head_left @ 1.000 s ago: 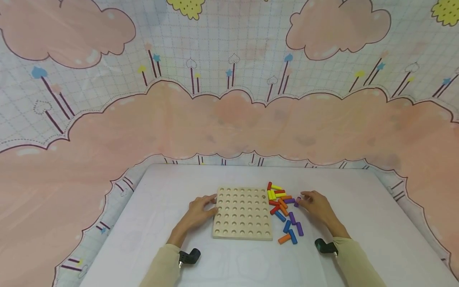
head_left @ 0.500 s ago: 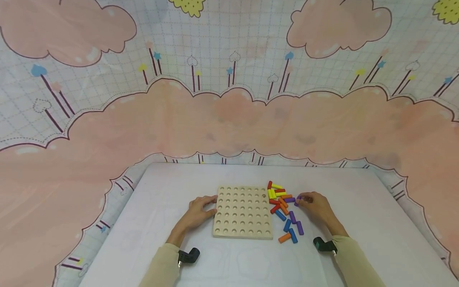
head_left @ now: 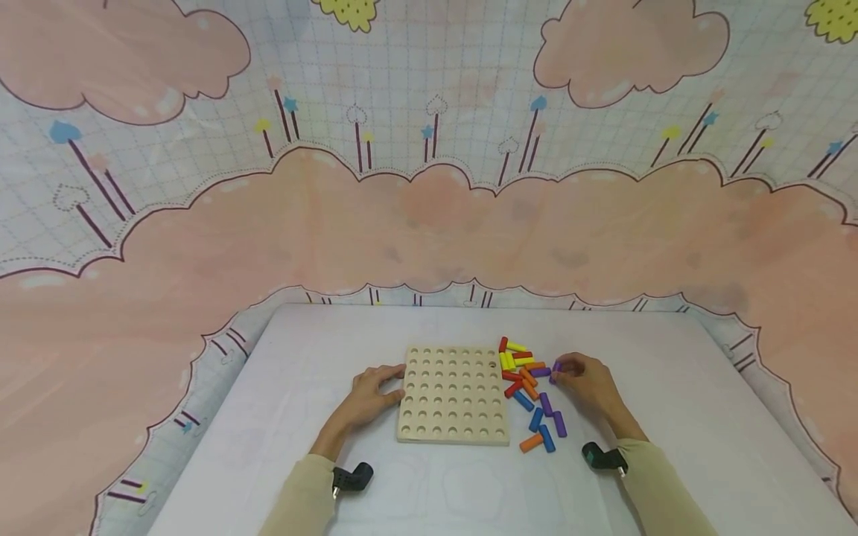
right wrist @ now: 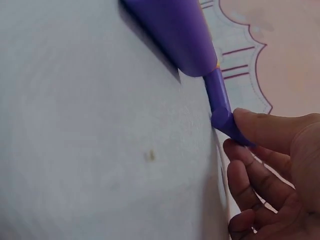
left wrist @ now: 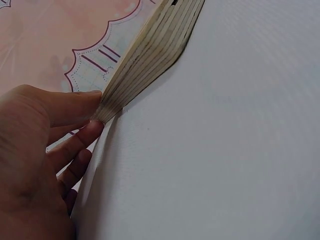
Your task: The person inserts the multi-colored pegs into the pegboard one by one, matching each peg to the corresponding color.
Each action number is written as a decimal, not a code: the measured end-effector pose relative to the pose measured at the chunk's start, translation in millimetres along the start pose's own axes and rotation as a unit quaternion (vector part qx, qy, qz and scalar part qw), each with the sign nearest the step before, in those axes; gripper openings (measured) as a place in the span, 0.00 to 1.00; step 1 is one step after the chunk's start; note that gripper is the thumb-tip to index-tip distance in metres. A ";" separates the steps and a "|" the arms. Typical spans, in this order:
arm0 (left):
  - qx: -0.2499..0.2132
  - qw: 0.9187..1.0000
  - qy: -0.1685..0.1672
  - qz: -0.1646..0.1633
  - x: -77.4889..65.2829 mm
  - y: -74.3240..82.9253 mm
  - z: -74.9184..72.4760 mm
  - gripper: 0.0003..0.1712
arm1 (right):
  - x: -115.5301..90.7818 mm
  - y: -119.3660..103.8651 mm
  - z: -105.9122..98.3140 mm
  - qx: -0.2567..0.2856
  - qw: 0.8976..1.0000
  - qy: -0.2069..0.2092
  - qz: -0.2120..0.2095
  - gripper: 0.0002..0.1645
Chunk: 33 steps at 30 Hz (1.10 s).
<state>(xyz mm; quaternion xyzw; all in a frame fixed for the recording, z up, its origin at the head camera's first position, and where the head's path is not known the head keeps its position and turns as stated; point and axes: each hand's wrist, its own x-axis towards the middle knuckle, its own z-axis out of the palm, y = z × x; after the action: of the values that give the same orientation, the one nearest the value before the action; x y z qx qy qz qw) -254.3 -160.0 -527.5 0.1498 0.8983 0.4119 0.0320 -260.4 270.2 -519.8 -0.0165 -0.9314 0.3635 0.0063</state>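
Note:
A square wooden peg board (head_left: 453, 393) with rows of round holes lies flat in the middle of the table in the head view. At its left edge rests my left hand (head_left: 374, 391), thumb and fingertips spread apart along the side. The left wrist view shows those fingertips right at the end of the board's pale side (left wrist: 145, 55). To the right of the board, my right hand (head_left: 590, 381) pinches a purple wooden peg (head_left: 555, 372) between thumb and fingers. In the right wrist view that purple peg (right wrist: 225, 120) sits at the fingertips, with another purple peg (right wrist: 175, 35) close by.
Several red, yellow, orange, blue and purple pegs lie scattered along the board's right side, among them a yellow peg (head_left: 517, 347), a blue peg (head_left: 547, 438) and an orange peg (head_left: 532, 443). A white table (head_left: 335, 342) carries everything, with a patterned cloth (head_left: 429, 231) behind it.
The right hand has shifted very slightly left, and the purple peg it pinches has tilted a little. The left hand and the board stay put.

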 end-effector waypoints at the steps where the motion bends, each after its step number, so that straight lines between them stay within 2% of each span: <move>1: 0.001 1.000 0.000 0.000 0.1 -0.1 0.0 0.29 | 0.1 -0.2 0.4 0.007 1.000 0.000 0.000 0.21; 8: -0.004 1.000 -0.002 -0.002 0.1 0.4 0.8 0.29 | -1.6 -8.9 0.9 0.049 0.999 0.003 0.015 0.19; 14: -0.001 1.000 0.004 -0.003 0.3 0.3 1.4 0.29 | -0.1 -22.7 -1.3 0.088 0.996 0.008 0.007 0.19; 23: -0.004 1.000 0.005 -0.011 -0.3 1.6 -0.2 0.29 | 4.9 -55.0 5.4 0.147 0.989 0.010 0.016 0.19; 33: -0.010 1.000 0.005 -0.004 -2.7 -0.3 0.4 0.28 | 11.7 -90.4 23.9 0.185 0.983 0.009 0.013 0.18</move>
<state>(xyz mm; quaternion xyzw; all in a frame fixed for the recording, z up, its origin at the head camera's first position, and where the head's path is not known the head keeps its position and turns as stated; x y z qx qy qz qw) -251.7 -160.7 -528.2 0.1438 0.8949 0.4214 0.0310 -275.0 188.0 -476.0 -0.0307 -0.8477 0.5295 0.0128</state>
